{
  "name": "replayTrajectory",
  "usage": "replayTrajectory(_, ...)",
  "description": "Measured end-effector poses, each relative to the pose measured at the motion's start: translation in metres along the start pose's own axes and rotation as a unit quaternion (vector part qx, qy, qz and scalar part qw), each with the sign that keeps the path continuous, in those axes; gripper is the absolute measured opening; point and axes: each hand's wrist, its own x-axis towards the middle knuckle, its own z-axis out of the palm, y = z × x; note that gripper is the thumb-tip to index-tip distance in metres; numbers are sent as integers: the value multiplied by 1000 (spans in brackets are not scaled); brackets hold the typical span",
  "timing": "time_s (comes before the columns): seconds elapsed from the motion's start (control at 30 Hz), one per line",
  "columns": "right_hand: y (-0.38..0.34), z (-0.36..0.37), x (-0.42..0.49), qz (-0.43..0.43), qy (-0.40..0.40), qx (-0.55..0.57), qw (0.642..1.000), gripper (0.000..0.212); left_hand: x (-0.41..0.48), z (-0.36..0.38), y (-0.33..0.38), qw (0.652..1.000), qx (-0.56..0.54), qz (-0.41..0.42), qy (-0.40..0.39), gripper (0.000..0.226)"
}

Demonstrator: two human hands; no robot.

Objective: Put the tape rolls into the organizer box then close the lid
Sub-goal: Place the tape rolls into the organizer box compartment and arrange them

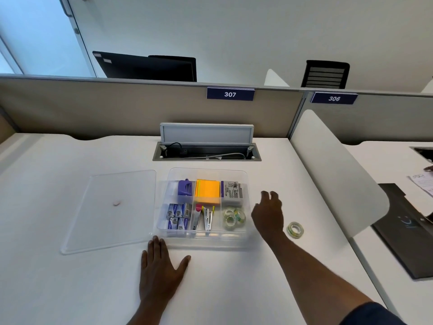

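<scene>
One tape roll [295, 229] left out on the desk [234, 289]
It lies just right of the empty, loosely spread right hand [269, 213] beside the clear organizer box [248, 184]; left hand [161, 266] flat, lid [110, 212] off, other tape rolls [233, 218] inside

You had a white desk [70, 289] before you, backed by a beige partition [93, 109] carrying blue number plates, 307 [230, 94] and 306 [334, 98]. A cable hatch [207, 154] sat open in the desk, its grey flap [206, 133] upright and wires showing inside. Beyond the partition stood a dark monitor [145, 66] and a black chair back [325, 74]. A curved white divider [335, 170] split you from the neighbouring desk, where a dark folder [403, 228] and papers [421, 184] lay.
</scene>
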Motion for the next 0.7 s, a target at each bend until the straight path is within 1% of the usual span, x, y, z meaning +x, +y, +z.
replayTrajectory(0.1, 26, 1, -2, 95, -22, -68, 993, 33, 0, 0, 0, 1000, 1, -1, -1, 114)
replayTrajectory(0.2, 55, 5, -6, 166, -82, -99, 978, 40, 0, 0, 1, 1000, 1, -2, -2, 116)
replayTrajectory(0.27, 68, 9, -8, 198, -125, -102, 967, 44, 0, 0, 1, 1000, 1, -2, -2, 116)
replayTrajectory(0.33, 75, 10, -11, 223, -166, -86, 957, 43, 0, -1, 2, 1000, 1, -1, -2, 116)
replayTrajectory(0.4, 78, 10, -15, 201, -181, -103, 957, 36, 0, -1, 2, 1000, 4, -1, 1, 115)
replayTrajectory(0.43, 79, 9, -16, 171, -172, -117, 963, 33, -1, -1, 1, 1000, 7, -2, 1, 114)
replayTrajectory(0.47, 78, 7, -16, 138, -165, -117, 970, 35, -1, -1, 1, 1000, 9, -2, 0, 114)
replayTrajectory(0.5, 77, 5, -17, 110, -159, -100, 976, 35, -1, -2, 1, 1000, 9, -2, 0, 113)
replayTrajectory(0.57, 68, 1, -16, 78, -133, -55, 986, 19, -1, -2, 1, 1000, 4, -1, 2, 113)
replayTrajectory(0.6, 62, -1, -14, 71, -114, -26, 991, 19, -1, -2, 2, 1000, -1, 0, 4, 113)
replayTrajectory(0.63, 54, -3, -11, 73, -101, 9, 992, 24, -1, -2, 2, 1000, -3, 1, 5, 113)
replayTrajectory(0.7, 37, -8, -3, 63, -98, 56, 992, 31, -1, -2, 1, 1000, -1, 1, 2, 113)
